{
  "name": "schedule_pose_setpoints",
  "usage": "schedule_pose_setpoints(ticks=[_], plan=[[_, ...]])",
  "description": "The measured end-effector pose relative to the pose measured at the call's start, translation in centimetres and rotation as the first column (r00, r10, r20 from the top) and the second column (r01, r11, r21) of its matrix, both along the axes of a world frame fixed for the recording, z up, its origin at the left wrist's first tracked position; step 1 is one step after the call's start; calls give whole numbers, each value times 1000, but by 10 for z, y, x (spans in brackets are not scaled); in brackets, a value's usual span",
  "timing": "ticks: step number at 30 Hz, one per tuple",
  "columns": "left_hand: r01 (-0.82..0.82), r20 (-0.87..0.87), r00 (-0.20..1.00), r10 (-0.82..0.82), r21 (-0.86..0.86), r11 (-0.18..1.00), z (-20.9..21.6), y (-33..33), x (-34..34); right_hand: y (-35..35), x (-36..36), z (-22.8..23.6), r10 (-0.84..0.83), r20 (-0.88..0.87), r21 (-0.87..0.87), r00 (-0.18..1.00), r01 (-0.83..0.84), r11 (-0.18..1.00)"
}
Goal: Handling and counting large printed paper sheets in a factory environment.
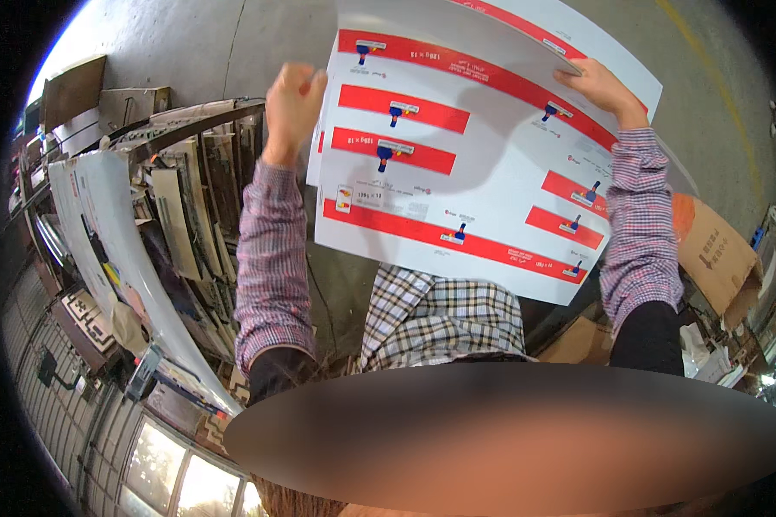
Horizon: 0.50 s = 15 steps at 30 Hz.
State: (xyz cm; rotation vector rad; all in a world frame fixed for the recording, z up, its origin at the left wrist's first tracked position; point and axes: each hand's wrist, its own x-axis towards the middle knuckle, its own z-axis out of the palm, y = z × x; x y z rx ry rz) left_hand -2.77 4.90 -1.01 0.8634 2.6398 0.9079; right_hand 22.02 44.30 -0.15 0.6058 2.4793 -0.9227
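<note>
A stack of large white printed sheets (500, 164) with red bands and small blue figures lies in front of me, reaching toward my waist. My right hand (602, 89) pinches the edge of the top sheet (535, 30), which bends upward at the far side. Beneath it, the printed face of another sheet shows, with a shadow across it. My left hand (291, 112) is curled into a fist beside the stack's left edge, slightly blurred. Whether anything is inside that fist is hidden.
On the left stand many upright cardboard sheets and boards (185, 189) beside a curved white panel (116, 250). A brown cardboard box (716, 254) sits at the right, near some clutter. Grey concrete floor (259, 39) with a yellow line extends beyond the stack.
</note>
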Motion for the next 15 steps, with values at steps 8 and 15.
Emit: schedule_pose_setpoints(ticks=[8, 15], plan=[[361, -26, 931, -364, 214, 908, 111, 161, 40, -136, 75, 52, -69, -231, 436, 970, 167, 884], [463, 94, 882, -461, -351, 814, -18, 124, 115, -295, 139, 78, -213, -101, 487, 972, 235, 841]])
